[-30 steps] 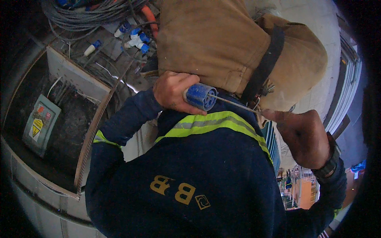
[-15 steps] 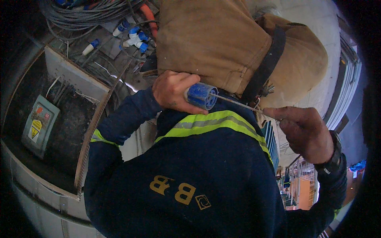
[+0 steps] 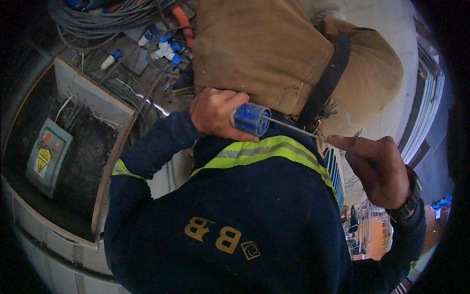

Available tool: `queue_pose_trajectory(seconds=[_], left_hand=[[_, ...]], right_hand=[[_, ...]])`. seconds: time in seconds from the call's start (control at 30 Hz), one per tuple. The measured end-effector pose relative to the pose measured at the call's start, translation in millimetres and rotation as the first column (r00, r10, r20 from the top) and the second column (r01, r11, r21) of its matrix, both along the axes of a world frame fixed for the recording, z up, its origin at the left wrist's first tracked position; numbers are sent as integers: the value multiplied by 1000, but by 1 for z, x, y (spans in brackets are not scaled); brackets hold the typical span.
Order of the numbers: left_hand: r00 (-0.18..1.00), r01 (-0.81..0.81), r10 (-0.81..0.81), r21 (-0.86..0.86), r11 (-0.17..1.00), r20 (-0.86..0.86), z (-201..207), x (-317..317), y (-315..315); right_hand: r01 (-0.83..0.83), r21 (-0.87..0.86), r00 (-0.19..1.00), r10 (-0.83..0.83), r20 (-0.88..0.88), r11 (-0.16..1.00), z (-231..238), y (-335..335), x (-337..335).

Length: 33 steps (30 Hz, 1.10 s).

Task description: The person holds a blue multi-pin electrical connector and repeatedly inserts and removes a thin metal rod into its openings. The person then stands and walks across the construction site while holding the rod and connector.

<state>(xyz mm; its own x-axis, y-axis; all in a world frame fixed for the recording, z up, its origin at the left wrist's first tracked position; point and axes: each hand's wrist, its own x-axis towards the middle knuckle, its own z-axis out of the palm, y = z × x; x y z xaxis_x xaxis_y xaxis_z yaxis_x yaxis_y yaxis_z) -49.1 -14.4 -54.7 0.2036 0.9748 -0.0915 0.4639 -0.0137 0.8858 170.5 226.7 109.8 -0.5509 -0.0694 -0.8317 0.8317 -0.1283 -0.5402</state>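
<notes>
My left hand (image 3: 218,113) is closed around a blue industrial connector (image 3: 250,119), its round end with several holes facing right. From that end a thin metal screwdriver shaft (image 3: 293,127) runs across to my right hand (image 3: 374,166). The shaft's tip meets the connector's face; how deep it goes in, I cannot tell. My right fingers are curled round the screwdriver's other end, with the forefinger stretched along it, and its handle is hidden in the palm. Both hands are in front of my dark blue jacket (image 3: 230,196) with its yellow-green reflective band.
At the left stands an open box (image 3: 113,181) with a grey electrical enclosure (image 3: 48,157) inside. Coiled black cable (image 3: 107,22) and several blue-and-white connectors (image 3: 166,49) lie at the far left. My brown trousers (image 3: 264,54) and a dark strap (image 3: 328,81) fill the upper middle.
My right hand has turned slightly at the wrist, with the watch shifted round. The connector stays in my left hand with the shaft still at its face.
</notes>
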Motion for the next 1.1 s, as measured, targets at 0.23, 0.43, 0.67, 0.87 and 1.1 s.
queue_pose_trajectory(seconds=[0.23,0.43,0.67,0.87,1.1], left_hand=[[998,47,-44,-64,997,54,1,-6,6],[994,64,-55,-94,994,97,-1,-7,6],[997,67,-64,-104,992,32,0,-6,6],[1000,-5,5,-29,1000,-1,8,-9,-1],[989,-124,128,-64,990,77,35,-26,-17]], right_hand=[[-377,714,588,749,-307,589,-14,-3,17],[-374,704,616,729,-298,604,-11,-1,11],[165,-66,979,-155,134,984,-18,-3,8],[189,-162,938,-130,321,968,6,18,-7],[-166,425,983,181,5,890,60,46,65]])
